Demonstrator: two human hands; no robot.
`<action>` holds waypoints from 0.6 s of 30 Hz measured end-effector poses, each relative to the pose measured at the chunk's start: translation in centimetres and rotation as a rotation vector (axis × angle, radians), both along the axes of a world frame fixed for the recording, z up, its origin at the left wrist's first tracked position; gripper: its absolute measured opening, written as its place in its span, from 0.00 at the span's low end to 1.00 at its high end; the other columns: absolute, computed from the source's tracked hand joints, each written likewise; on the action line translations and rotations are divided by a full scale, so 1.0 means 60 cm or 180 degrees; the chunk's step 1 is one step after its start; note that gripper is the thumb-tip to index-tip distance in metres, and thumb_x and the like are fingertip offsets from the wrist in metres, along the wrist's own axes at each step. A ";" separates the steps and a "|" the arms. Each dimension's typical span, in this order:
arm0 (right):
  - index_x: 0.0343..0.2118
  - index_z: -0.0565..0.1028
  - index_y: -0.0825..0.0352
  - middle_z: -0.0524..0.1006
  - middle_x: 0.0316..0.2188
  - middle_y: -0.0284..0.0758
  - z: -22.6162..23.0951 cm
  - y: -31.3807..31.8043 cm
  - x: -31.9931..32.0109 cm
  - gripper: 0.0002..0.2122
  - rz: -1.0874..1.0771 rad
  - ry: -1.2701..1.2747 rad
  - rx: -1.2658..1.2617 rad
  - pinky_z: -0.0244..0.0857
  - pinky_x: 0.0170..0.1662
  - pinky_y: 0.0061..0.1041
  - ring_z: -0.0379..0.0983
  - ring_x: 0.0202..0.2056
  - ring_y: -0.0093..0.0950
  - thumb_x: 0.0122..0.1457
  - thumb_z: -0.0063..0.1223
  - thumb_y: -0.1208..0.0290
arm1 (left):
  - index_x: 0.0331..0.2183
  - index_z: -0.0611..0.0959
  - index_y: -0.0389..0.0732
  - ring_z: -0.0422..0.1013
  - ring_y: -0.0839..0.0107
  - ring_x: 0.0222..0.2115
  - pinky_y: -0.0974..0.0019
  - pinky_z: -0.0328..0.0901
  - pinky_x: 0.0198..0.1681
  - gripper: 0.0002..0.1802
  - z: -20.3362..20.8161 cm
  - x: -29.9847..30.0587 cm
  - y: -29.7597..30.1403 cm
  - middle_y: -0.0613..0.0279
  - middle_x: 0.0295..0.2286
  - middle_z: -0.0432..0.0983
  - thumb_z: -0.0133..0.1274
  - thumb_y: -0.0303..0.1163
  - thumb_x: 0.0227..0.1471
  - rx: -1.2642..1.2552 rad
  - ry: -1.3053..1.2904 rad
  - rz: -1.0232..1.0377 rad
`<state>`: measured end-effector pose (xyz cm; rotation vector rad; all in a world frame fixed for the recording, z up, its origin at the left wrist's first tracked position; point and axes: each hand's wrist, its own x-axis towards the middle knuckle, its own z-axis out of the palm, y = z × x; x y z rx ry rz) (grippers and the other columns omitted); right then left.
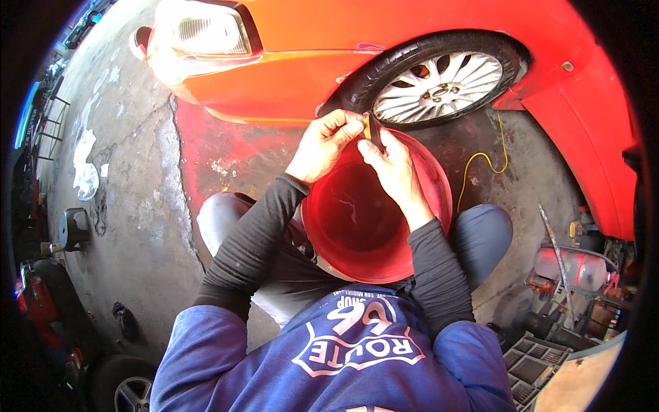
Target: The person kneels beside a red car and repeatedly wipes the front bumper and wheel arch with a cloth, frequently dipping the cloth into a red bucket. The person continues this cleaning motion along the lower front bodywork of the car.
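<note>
My left hand (327,145) and my right hand (397,170) meet above the far rim of a red round tub (360,240). Between their fingertips is a small piece, dark on one side and yellowish on the other (371,129), perhaps a folded sheet; its kind is not clear. Both hands are closed on it in a pinch. The tub stands between my knees, its inside dark red with a pale streak. Just beyond my hands is the front wheel (439,88) of a red car (295,75).
A yellow cord (467,172) lies on the stained concrete floor to the right. Farther right are a red cylindrical tank (570,268), a thin rod (557,254) and a grey sectioned tray (535,364). White scraps (85,165) and a dark stool-like object (73,229) are at left.
</note>
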<state>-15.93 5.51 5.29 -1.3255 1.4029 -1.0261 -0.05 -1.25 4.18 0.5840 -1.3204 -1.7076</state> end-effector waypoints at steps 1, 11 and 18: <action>0.60 0.66 0.67 0.75 0.49 0.38 0.003 0.000 0.002 0.26 -0.0202 -0.0574 0.0000 0.71 0.48 0.30 0.73 0.50 0.27 0.66 0.47 0.53 | 0.43 0.79 0.36 0.72 0.77 0.39 0.68 0.67 0.49 0.10 0.003 0.002 0.004 0.65 0.38 0.77 0.54 0.26 0.59 0.0050 0.0061 -0.0011; 0.62 0.61 0.64 0.70 0.52 0.39 0.006 0.009 0.014 0.25 -0.0493 -0.2380 0.0691 0.72 0.51 0.36 0.73 0.49 0.32 0.70 0.34 0.52 | 0.44 0.80 0.37 0.70 0.66 0.45 0.65 0.66 0.51 0.21 0.010 0.004 0.021 0.58 0.42 0.72 0.66 0.28 0.45 -0.1685 -0.1380 0.0331; 0.63 0.61 0.64 0.70 0.52 0.38 0.002 0.016 0.001 0.25 -0.0442 -0.2553 0.0649 0.73 0.48 0.34 0.73 0.46 0.29 0.69 0.38 0.52 | 0.44 0.80 0.34 0.70 0.69 0.48 0.64 0.66 0.54 0.18 0.005 0.008 0.014 0.60 0.45 0.73 0.63 0.25 0.49 -0.1227 -0.1066 -0.0055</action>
